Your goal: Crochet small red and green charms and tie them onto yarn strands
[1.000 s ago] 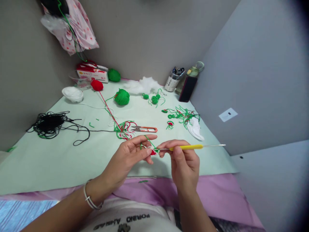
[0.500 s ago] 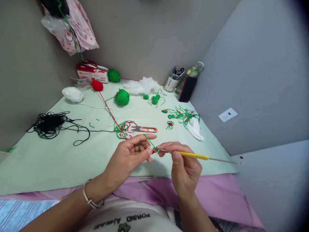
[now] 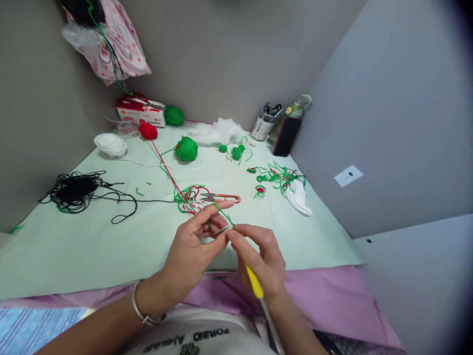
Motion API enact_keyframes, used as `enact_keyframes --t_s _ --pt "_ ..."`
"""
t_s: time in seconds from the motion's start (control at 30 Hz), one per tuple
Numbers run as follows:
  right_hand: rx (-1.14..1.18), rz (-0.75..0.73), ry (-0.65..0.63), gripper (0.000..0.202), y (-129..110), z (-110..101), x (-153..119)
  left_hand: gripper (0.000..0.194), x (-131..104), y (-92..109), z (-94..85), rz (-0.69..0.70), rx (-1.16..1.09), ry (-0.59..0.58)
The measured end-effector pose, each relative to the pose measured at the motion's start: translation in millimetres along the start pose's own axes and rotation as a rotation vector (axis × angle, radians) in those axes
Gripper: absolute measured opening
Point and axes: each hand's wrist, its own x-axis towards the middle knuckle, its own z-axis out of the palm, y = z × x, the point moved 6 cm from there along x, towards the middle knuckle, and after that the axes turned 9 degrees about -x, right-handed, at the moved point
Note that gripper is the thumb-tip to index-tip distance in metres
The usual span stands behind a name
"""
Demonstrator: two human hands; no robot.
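Note:
My left hand (image 3: 194, 249) pinches a small crocheted piece (image 3: 223, 229) between thumb and fingers; white and green edges show, the rest is covered. A green yarn strand (image 3: 222, 213) runs over its raised index finger to the piece. Closed around the yellow handle of a crochet hook (image 3: 254, 283), my right hand (image 3: 262, 256) has its thumb and index fingertips at the piece's right edge. The hook's metal rear shaft points down towards my body; its front tip is hidden. Just beyond my left fingertips lie orange thread snips (image 3: 221, 197).
Tangled yarn scraps (image 3: 188, 198) lie beside the snips. Black yarn (image 3: 76, 191), a white ball (image 3: 111, 145), a red ball (image 3: 148, 131) and a green ball (image 3: 186, 149) sit left and back. Small green crocheted pieces (image 3: 260, 190), a phone (image 3: 287, 136) and a pen cup (image 3: 263, 125) are at right.
My right hand has turned and moved left, swinging the hook from nearly level, pointing right, to pointing down towards me. Its fingertips have come to the piece, whose red part is now out of sight.

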Motion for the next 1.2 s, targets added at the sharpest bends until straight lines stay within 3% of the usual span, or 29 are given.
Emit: enact_keyframes --t_s 0.1,0.17,0.27,0.33,0.43,0.6,0.73,0.83,0.93,1.2 --pt "-0.03 -0.004 0.045 0.038 -1 1 -1 0.045 0 -10 4.3 -0.207 -0.235 -0.07" --pt "0.159 0.14 0.086 0.032 8 -2 0 0.043 1 -15 6.0 -0.326 -0.36 -0.098" --pt "0.498 0.422 0.178 0.025 25 -5 2 0.042 3 -12 4.5 -0.321 -0.408 -0.091" --pt "0.652 0.53 0.196 0.022 32 -3 3 0.044 4 -9 6.0 -0.286 -0.376 -0.111" --pt "0.691 0.546 0.125 0.019 32 5 6 0.044 3 -9 9.5 -0.264 -0.294 -0.142" --pt "0.421 0.408 0.08 0.029 22 7 1 0.049 3 -10 6.2 -0.176 -0.256 -0.069" --pt "0.214 0.201 0.043 0.041 11 4 -2 0.046 3 -21 8.6 -0.334 -0.432 -0.099" --pt "0.418 0.402 0.115 0.03 27 -1 -1 0.035 4 -24 7.5 -0.419 -0.515 -0.107" --pt "0.728 0.634 0.169 0.024 40 2 -1 0.031 6 -19 6.0 -0.364 -0.475 -0.115" --pt "0.772 0.69 0.075 0.017 38 16 -4 0.044 2 -11 10.3 -0.238 -0.248 -0.181"
